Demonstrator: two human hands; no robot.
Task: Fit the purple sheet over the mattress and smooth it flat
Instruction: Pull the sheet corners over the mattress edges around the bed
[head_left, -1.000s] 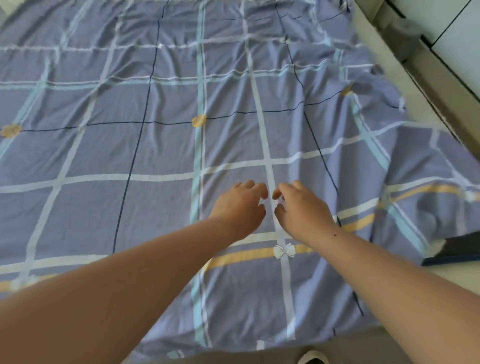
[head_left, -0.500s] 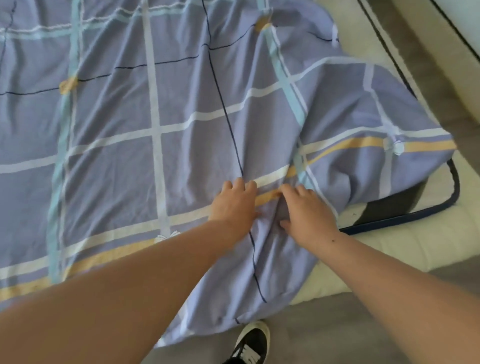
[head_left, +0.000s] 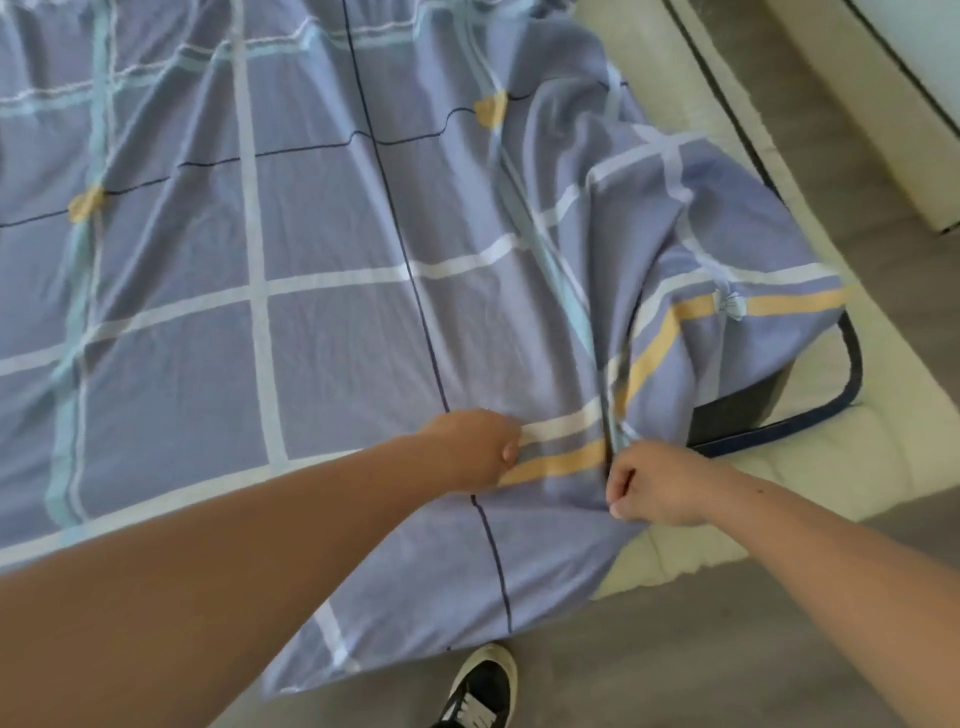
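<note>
The purple sheet (head_left: 322, 291) lies spread over the mattress (head_left: 810, 483), covering most of it; the near right corner of the mattress is bare, and a fold of sheet is bunched above that corner. The sheet's near edge hangs over the mattress side toward the floor (head_left: 701, 649).

Change from 0.5 s ago: both hands then lay flat, palms down, close together on the sheet. Now they are apart and curled. The left hand (head_left: 475, 452) is closed in a loose fist on the sheet beside the yellow stripe (head_left: 561, 460); whether cloth is pinched inside it cannot be told. The right hand (head_left: 660, 483) is closed tight, pinching a ridge of sheet that rises from its fingers toward the bunched fold. The stretch of sheet between the hands is pulled taut.

Count:
- One sheet.
- One mattress.
- Two hands, both bare, both on the sheet.
- One dark pad with blue edging (head_left: 779, 415), partly exposed on the mattress corner under the fold.
- One black-and-white shoe (head_left: 483, 686), on the floor below the hanging edge.
- One pale cabinet base (head_left: 883, 104), at the upper right, well apart from the bed.
</note>
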